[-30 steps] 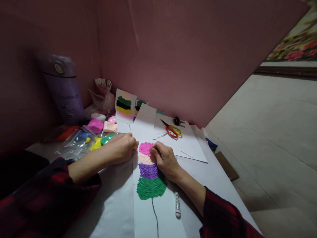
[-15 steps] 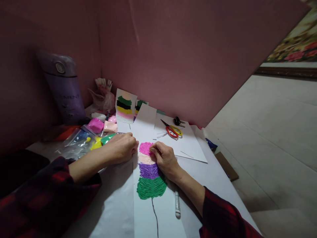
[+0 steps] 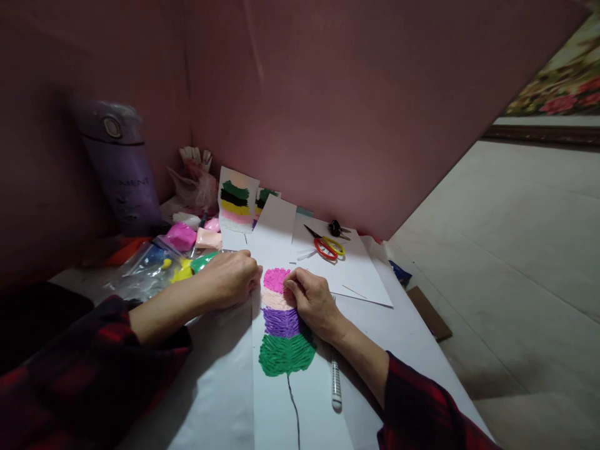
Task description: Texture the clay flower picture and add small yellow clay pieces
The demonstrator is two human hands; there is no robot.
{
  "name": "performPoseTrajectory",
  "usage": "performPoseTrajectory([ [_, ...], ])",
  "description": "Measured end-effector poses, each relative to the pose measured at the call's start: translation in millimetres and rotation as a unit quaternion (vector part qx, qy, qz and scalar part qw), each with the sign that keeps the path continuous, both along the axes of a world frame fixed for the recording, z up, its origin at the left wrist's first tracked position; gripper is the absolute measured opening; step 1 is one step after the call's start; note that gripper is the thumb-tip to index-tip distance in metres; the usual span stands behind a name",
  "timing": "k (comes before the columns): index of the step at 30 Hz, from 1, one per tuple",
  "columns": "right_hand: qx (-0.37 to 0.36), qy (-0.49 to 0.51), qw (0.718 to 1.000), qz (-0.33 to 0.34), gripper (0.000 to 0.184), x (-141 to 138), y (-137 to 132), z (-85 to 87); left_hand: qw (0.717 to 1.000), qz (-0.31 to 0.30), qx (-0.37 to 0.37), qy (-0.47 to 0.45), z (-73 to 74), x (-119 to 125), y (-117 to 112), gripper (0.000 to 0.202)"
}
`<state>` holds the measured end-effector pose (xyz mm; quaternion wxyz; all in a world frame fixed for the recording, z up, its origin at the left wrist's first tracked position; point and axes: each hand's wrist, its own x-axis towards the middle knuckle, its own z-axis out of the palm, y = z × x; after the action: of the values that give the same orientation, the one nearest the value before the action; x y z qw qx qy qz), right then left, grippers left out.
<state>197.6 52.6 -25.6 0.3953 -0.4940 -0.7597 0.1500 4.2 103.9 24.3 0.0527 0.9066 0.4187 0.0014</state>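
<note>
A white paper strip point(image 3: 274, 409) lies in front of me, bearing a leaf-like clay picture point(image 3: 287, 355) in bands of green, purple, pale peach and bright pink, with a dark stem line below. My right hand point(image 3: 313, 301) rests over the picture's right edge, thumb and finger pinched at the pink band point(image 3: 275, 279). Whatever sits in that pinch is too small to make out. Left of the pink band, my left hand point(image 3: 238, 278) is curled closed near the paper's edge; its fingertips are mostly hidden. A white marker point(image 3: 336, 384) lies under my right wrist.
Scissors point(image 3: 325, 244) and keys point(image 3: 335, 229) lie on white sheets point(image 3: 363, 269) at the back right. Clay packets point(image 3: 181, 237) and clear bags point(image 3: 145, 269) crowd the left. A purple bottle point(image 3: 122, 178) stands behind them. Painted cards point(image 3: 237, 203) lean against the pink wall point(image 3: 300, 112).
Almost nothing differs. My right hand's fingertips have shifted very slightly at the pink band; my left hand stays where it was.
</note>
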Motion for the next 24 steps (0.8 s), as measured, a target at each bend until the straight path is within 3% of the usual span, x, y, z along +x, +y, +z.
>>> performPoseTrajectory([
  [24, 0.015, 0.022, 0.999, -0.021, 0.017, 0.2, 7.1, -6.5, 1.000, -0.005, -0.008, -0.001, 0.5, -0.2, -0.8, 0.033],
])
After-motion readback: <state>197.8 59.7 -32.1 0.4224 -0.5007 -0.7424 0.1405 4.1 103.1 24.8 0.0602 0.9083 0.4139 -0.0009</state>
